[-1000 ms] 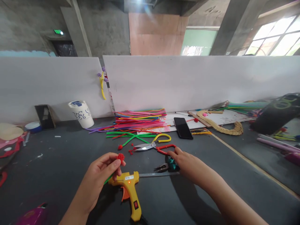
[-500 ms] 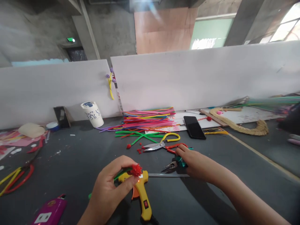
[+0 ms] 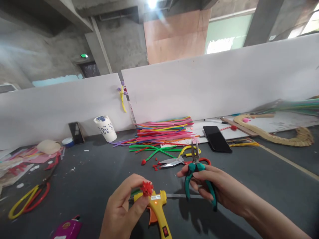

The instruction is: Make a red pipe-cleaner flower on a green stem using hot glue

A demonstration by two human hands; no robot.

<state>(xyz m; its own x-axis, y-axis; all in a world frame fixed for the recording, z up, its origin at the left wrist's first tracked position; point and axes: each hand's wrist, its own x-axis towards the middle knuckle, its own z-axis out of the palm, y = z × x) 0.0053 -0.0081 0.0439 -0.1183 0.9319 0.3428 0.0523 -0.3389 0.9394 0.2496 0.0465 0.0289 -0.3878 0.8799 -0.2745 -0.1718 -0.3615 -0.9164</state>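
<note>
My left hand (image 3: 124,207) is closed on a small red pipe-cleaner flower (image 3: 146,188) with a green stem, held just above the yellow glue gun (image 3: 158,209) lying on the dark table. My right hand (image 3: 211,186) grips a pair of teal-handled pliers (image 3: 195,169), raised off the table with the jaws pointing up and away. Scissors with yellow and red handles (image 3: 174,161) lie just beyond the pliers.
A stack of coloured pipe cleaners (image 3: 164,129) lies against the white partition (image 3: 211,83), with a black phone (image 3: 217,138) to its right. A paper cup (image 3: 106,127) stands at back left. Yellow and red loops (image 3: 27,199) and a pink object (image 3: 67,229) lie at left.
My right hand has picked the pliers up from the table and turned them jaws-up. My left hand keeps hold of the red flower. The view has tilted.
</note>
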